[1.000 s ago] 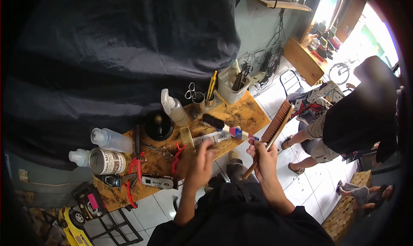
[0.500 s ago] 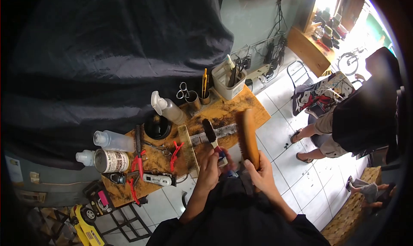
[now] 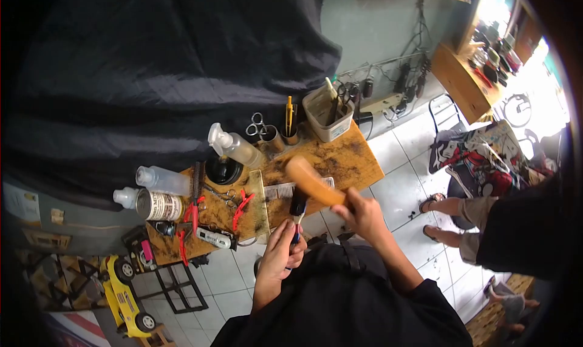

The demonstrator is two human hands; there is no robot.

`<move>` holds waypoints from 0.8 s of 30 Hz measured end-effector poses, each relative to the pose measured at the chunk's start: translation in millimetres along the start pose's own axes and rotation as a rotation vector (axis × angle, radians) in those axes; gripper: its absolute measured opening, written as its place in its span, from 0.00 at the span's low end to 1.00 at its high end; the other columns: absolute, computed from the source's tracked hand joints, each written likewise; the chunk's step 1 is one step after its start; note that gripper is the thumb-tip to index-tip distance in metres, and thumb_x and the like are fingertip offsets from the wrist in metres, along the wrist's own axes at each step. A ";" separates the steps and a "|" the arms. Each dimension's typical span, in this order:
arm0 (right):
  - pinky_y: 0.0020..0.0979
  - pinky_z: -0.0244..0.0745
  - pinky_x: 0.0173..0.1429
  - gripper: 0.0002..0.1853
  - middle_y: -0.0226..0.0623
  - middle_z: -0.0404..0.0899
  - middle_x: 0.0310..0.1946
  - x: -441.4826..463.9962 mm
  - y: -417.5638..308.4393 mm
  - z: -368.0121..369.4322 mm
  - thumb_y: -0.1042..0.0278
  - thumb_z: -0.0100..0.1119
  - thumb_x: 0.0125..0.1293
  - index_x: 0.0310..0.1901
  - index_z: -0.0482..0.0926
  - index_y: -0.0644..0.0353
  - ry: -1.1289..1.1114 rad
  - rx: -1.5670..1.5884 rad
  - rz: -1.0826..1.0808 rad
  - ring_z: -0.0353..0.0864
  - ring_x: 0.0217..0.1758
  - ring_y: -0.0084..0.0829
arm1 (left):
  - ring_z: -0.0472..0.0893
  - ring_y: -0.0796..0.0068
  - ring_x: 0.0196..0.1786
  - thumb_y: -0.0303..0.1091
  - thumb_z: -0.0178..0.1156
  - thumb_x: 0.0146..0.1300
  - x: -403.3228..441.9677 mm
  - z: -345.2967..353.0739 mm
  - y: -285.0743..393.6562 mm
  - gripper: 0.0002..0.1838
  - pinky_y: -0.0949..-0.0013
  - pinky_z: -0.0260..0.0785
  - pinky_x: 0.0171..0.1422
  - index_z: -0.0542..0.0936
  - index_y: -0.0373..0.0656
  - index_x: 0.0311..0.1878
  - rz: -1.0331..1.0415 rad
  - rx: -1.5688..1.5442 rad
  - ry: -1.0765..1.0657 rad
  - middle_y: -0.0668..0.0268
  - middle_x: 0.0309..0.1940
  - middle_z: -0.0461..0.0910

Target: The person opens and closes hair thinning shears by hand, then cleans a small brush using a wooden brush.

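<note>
My left hand (image 3: 278,253) is closed round the blue handle of a small brush (image 3: 299,207) with a dark head and a pale neck, pointing up. My right hand (image 3: 363,214) grips a curved wooden brush (image 3: 313,182) by its handle. The wooden brush crosses just over the dark head of the small brush; whether they touch I cannot tell. Beneath them on the wooden table (image 3: 340,159) lies a pale comb (image 3: 279,191). A longer, translucent comb (image 3: 257,210) lies crosswise to its left.
A spray bottle (image 3: 237,148), a tin (image 3: 159,205), red clips (image 3: 243,208), a silver clipper (image 3: 214,238) and a white tub (image 3: 328,116) stand or lie on the table, which has dark hair on it. A person (image 3: 516,225) stands at right on the tiled floor.
The wooden brush has swung from upright at the right to slanting left over the small brush. My view has shifted, and the small brush sits lower.
</note>
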State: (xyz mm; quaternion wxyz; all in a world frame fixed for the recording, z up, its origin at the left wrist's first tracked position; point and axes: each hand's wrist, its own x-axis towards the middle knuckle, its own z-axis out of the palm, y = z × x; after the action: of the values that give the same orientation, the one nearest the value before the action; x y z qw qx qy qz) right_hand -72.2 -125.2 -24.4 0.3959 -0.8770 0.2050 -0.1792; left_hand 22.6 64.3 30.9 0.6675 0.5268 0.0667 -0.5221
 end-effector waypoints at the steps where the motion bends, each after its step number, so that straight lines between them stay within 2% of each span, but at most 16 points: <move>1: 0.40 0.69 0.25 0.21 0.44 0.75 0.17 7.7 4.5 -2.1 0.49 0.62 0.60 0.33 0.70 0.61 0.093 0.051 0.093 0.77 0.22 0.49 | 0.54 0.88 0.10 0.45 0.43 0.74 -4.5 3.5 1.0 0.12 0.81 0.41 0.13 0.68 0.48 0.40 0.012 -0.017 0.015 0.71 0.16 0.61; 3: 0.37 0.68 0.25 0.17 0.45 0.73 0.17 21.2 10.0 -13.8 0.57 0.60 0.64 0.33 0.69 0.64 0.136 0.095 0.119 0.76 0.20 0.47 | 0.54 0.89 0.11 0.44 0.43 0.74 -12.9 8.2 2.2 0.12 0.82 0.41 0.12 0.68 0.47 0.41 -0.005 -0.019 -0.061 0.71 0.16 0.62; 5: 0.35 0.66 0.25 0.16 0.45 0.71 0.16 23.4 5.4 -23.6 0.59 0.59 0.64 0.34 0.69 0.65 0.062 0.232 0.111 0.73 0.19 0.44 | 0.54 0.89 0.10 0.44 0.43 0.74 -11.0 9.9 -2.8 0.12 0.82 0.41 0.12 0.69 0.47 0.41 0.015 -0.049 -0.017 0.72 0.16 0.62; 7: 0.34 0.66 0.26 0.15 0.45 0.69 0.16 15.9 3.3 -28.1 0.60 0.60 0.64 0.35 0.70 0.65 -0.138 0.289 0.045 0.70 0.18 0.43 | 0.53 0.89 0.10 0.44 0.43 0.74 -2.1 2.4 -11.2 0.12 0.82 0.42 0.11 0.70 0.46 0.41 -0.013 -0.202 -0.026 0.72 0.16 0.62; 9: 0.38 0.69 0.28 0.19 0.46 0.71 0.17 8.1 0.1 -24.8 0.54 0.62 0.62 0.35 0.70 0.64 -0.295 0.383 -0.107 0.74 0.21 0.50 | 0.52 0.89 0.09 0.43 0.44 0.73 -0.6 4.0 -11.2 0.12 0.83 0.42 0.11 0.70 0.46 0.40 -0.033 -0.280 -0.032 0.73 0.16 0.61; 11: 0.41 0.69 0.28 0.21 0.47 0.73 0.18 6.9 13.4 -9.0 0.51 0.63 0.61 0.35 0.70 0.63 -0.293 0.220 -0.235 0.75 0.24 0.52 | 0.52 0.89 0.09 0.43 0.45 0.73 -2.7 8.7 -10.3 0.11 0.83 0.41 0.10 0.70 0.47 0.40 -0.028 -0.320 -0.104 0.73 0.15 0.61; 12: 0.41 0.69 0.28 0.21 0.47 0.73 0.18 10.0 17.0 -1.1 0.51 0.63 0.61 0.35 0.70 0.63 -0.281 0.223 -0.241 0.75 0.24 0.52 | 0.52 0.88 0.08 0.43 0.44 0.73 -5.3 16.4 -7.7 0.11 0.82 0.41 0.10 0.70 0.46 0.40 -0.001 -0.244 -0.001 0.73 0.14 0.60; 15: 0.42 0.69 0.27 0.22 0.48 0.73 0.18 30.0 21.5 -5.2 0.50 0.62 0.61 0.30 0.67 0.62 -0.051 0.176 0.091 0.75 0.25 0.53 | 0.52 0.88 0.08 0.42 0.43 0.74 -11.2 11.8 -13.0 0.11 0.82 0.41 0.10 0.70 0.46 0.41 0.021 -0.281 -0.075 0.73 0.14 0.60; 19: 0.41 0.68 0.26 0.21 0.48 0.73 0.18 36.0 20.7 -24.9 0.51 0.61 0.63 0.30 0.67 0.63 -0.017 0.263 0.053 0.75 0.22 0.51 | 0.51 0.89 0.08 0.41 0.42 0.74 -12.3 17.7 -11.3 0.11 0.82 0.41 0.10 0.68 0.45 0.42 0.055 -0.274 -0.059 0.75 0.14 0.59; 21: 0.40 0.67 0.26 0.22 0.47 0.72 0.17 27.1 15.7 -37.5 0.49 0.60 0.63 0.30 0.68 0.63 -0.205 0.315 -0.031 0.73 0.20 0.50 | 0.51 0.89 0.08 0.41 0.43 0.74 -3.7 13.6 -13.3 0.10 0.82 0.41 0.10 0.69 0.46 0.43 0.020 -0.271 0.018 0.75 0.14 0.59; 22: 0.39 0.67 0.25 0.23 0.45 0.71 0.17 19.8 13.5 -35.9 0.48 0.59 0.63 0.32 0.68 0.63 -0.251 0.391 -0.053 0.72 0.19 0.49 | 0.52 0.88 0.09 0.41 0.44 0.73 -1.9 9.4 -14.5 0.10 0.82 0.41 0.11 0.70 0.45 0.43 0.000 -0.317 -0.026 0.71 0.16 0.62; 24: 0.41 0.68 0.26 0.22 0.45 0.72 0.17 7.6 12.8 -33.8 0.48 0.59 0.63 0.34 0.69 0.62 -0.385 0.375 -0.169 0.74 0.21 0.51 | 0.52 0.88 0.09 0.41 0.44 0.73 1.5 10.9 -16.1 0.10 0.82 0.42 0.11 0.70 0.45 0.43 0.006 -0.254 -0.038 0.71 0.16 0.62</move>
State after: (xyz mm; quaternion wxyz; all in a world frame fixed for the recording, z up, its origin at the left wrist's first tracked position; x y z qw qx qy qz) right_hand -84.6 -157.6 -12.1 0.5666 -0.8202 0.0155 -0.0766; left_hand 5.9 56.6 24.5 0.7315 0.4283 0.1180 -0.5173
